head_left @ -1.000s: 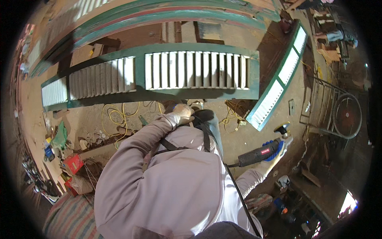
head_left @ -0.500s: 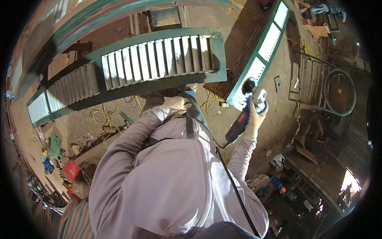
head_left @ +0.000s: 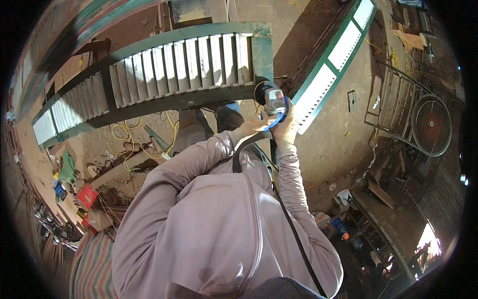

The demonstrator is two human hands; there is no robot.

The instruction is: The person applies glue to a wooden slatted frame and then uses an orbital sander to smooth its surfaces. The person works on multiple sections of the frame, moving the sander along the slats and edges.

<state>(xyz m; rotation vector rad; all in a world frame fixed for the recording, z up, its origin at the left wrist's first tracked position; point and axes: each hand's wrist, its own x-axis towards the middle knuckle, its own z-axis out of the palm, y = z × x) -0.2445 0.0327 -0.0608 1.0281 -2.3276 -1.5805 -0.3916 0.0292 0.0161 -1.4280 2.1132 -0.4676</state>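
With both hands I hold an angle grinder [head_left: 274, 102] in front of me. My right hand [head_left: 285, 128] is closed round its body from the right. My left hand [head_left: 250, 128] grips it from the left, near a blue part; some of its fingers are hidden. The grinder's dark round disc [head_left: 261, 92] is at the near right corner of a green louvered shutter [head_left: 263, 60] with pale slats. Whether disc and wood touch, I cannot tell. A black cord [head_left: 294, 239] runs down over my right side.
Another green shutter [head_left: 332, 70] leans at an angle to the right. Yellow cords [head_left: 119, 130] lie on the floor at left. A wheeled metal frame [head_left: 393, 94] is at far right. A red box [head_left: 86, 197] and a striped sheet [head_left: 94, 264] are at lower left.
The grinder has moved left, from over the right-hand shutter to the near shutter's corner. My left hand has risen from my waist and taken hold of it.
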